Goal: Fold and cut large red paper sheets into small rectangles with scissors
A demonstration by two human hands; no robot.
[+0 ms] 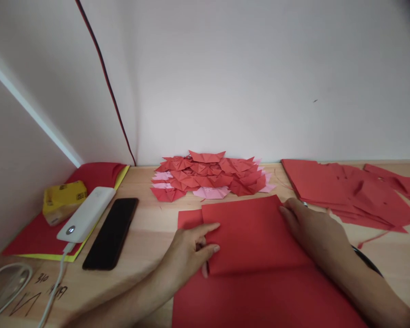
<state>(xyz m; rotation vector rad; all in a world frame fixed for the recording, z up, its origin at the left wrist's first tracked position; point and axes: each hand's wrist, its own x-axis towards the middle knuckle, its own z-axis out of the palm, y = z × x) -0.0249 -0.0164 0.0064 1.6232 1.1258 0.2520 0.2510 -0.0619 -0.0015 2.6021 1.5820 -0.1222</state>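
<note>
A large red paper sheet (259,291) lies on the wooden table (146,232) in front of me, with its far part folded over toward me as a flap (249,232). My left hand (187,255) pinches the flap's left edge between thumb and fingers. My right hand (310,230) rests on the flap's right edge, fingers curled over its far corner. Behind the sheet sits a pile of folded red and pink paper pieces (208,177).
A stack of loose red sheets (348,191) spreads at the right. At the left lie a black phone (111,232), a white power bank (87,214) with cable, a yellow packet (63,200), and red and yellow paper (37,237). The wall stands close behind.
</note>
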